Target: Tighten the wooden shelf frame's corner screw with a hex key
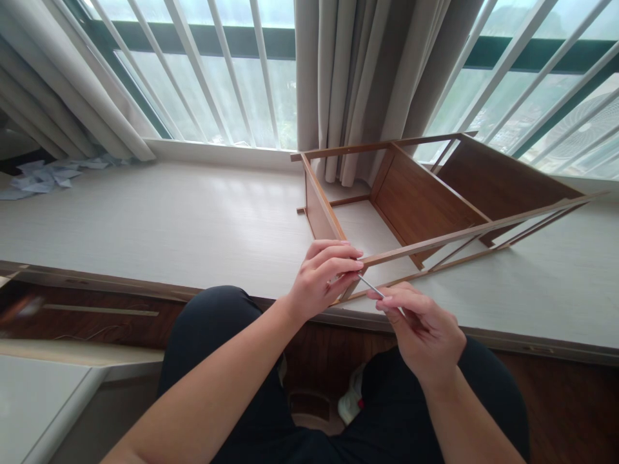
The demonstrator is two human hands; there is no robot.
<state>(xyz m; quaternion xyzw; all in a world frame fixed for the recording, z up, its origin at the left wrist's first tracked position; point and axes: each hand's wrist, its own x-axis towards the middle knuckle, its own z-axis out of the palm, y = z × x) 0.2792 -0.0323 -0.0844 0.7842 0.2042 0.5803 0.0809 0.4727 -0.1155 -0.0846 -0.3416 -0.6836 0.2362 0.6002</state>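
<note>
Our right hand (428,328) pinches a rod (371,285) aimed left, at the frame (425,200) our left hand (322,277) grips by the ledge's near edge (522,330)

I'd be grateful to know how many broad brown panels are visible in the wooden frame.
3: the left-end panel, beyond the left hand; the middle panel; and the right-end panel, near the window. I see no sign of others hidden.
</note>
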